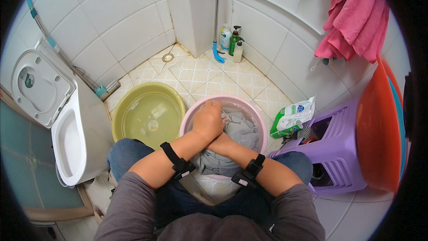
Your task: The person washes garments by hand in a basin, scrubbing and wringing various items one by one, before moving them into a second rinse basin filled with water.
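A pink basin (264, 130) stands on the floor between my knees, with a wet grey cloth (242, 130) bunched inside it. Over its left half my left hand (207, 122) is closed with fingers curled, gripping part of the cloth. My right hand (219, 144) reaches in beneath and across my left wrist, low against the cloth; its fingers are hidden behind the left hand and wrist. Touching the pink basin on the left is a yellow-green basin (154, 114) with clear water in it.
A white toilet (71, 138) with raised lid stands left. On the right are a purple stool (336, 151), a green-and-white bag (292, 118) and a leaning orange basin (379, 129). Pump bottles (234, 40) and a blue-ended pole (217, 51) fill the far corner. A pink towel (356, 18) hangs above.
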`<action>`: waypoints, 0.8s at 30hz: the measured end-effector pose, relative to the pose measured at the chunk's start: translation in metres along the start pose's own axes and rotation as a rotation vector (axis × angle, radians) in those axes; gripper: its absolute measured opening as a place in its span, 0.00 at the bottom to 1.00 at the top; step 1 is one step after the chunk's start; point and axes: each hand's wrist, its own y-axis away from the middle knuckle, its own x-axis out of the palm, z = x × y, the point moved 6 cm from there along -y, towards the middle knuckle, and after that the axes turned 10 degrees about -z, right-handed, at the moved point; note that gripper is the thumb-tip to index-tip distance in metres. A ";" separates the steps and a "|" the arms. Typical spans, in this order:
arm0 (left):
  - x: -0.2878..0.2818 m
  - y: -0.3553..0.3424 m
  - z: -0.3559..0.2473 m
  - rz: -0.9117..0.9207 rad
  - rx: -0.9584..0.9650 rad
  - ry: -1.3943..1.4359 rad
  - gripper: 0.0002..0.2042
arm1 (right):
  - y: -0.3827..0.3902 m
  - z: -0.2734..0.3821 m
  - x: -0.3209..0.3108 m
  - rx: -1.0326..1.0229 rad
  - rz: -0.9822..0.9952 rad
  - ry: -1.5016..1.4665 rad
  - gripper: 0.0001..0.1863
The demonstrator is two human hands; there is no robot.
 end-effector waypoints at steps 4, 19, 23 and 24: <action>-0.006 -0.004 -0.001 -0.018 0.026 -0.029 0.19 | -0.001 0.003 -0.004 0.055 -0.039 0.022 0.27; -0.039 -0.049 0.042 0.193 -0.349 1.343 0.44 | 0.020 0.048 -0.095 0.357 -0.190 -1.227 0.22; -0.030 -0.043 -0.005 0.405 -0.284 1.621 0.60 | 0.031 0.060 -0.099 0.362 0.012 -1.495 0.23; -0.032 -0.043 -0.017 0.440 -0.254 1.698 0.62 | 0.033 0.062 -0.092 0.373 0.144 -1.576 0.24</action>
